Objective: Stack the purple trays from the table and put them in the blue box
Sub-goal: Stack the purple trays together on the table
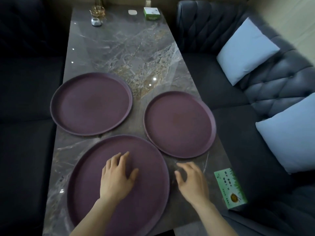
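Three round purple trays lie flat and apart on the marble table (pixel 119 53). The nearest tray (pixel 148 193) is the largest in view; my left hand (pixel 116 176) hovers over its middle with fingers spread, holding nothing. The left tray (pixel 91 103) sits further back. The right tray (pixel 179 124) lies near the table's right edge. My right hand (pixel 191 181) is over bare table just right of the nearest tray's rim, fingers apart and curled, holding nothing. No blue box is in view.
A green tissue box (pixel 230 189) lies at the table's near right edge. At the far end stand a second green box (pixel 151 13), a gold-rimmed glass holder (pixel 97 11) and a small white object (pixel 96 21). Dark sofas with pale blue cushions (pixel 245 50) flank the table.
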Motion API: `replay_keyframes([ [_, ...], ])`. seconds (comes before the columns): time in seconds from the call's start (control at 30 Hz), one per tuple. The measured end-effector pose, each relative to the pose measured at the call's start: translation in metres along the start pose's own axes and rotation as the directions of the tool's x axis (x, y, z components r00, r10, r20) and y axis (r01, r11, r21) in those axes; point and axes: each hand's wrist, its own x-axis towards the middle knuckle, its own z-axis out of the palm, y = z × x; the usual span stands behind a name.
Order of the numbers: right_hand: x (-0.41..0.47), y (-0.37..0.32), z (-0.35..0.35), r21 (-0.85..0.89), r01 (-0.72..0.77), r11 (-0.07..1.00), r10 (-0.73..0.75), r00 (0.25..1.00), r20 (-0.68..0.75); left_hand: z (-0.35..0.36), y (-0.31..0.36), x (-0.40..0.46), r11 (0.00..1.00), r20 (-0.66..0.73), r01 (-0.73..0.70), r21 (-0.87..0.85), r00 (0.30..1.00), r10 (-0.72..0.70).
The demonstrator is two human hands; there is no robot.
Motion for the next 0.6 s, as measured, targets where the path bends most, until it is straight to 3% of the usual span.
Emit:
replay_keyframes([
  [0.23, 0.089, 0.069, -0.05, 0.015, -0.21, 0.978, 0.21, 0.968, -0.141, 0.009, 0.074, 0.097, 0.965, -0.005, 0.18, -0.189, 0.983, -0.185],
  [0.4, 0.149, 0.098, -0.065, -0.031, -0.311, 0.95, 0.306, 0.944, -0.121, 0.024, 0.101, 0.154, 0.882, 0.039, 0.324, -0.343, 0.943, -0.331],
  [0.5, 0.183, 0.106, -0.068, 0.116, -0.359, 0.926, 0.368, 0.928, -0.062, 0.037, 0.114, 0.174, 0.841, 0.054, 0.376, -0.389, 0.921, -0.387],
  [0.6, 0.208, 0.105, -0.065, 0.392, -0.431, 0.813, 0.459, 0.888, 0.024, 0.043, 0.121, 0.183, 0.819, 0.053, 0.421, -0.389, 0.898, -0.436],
])
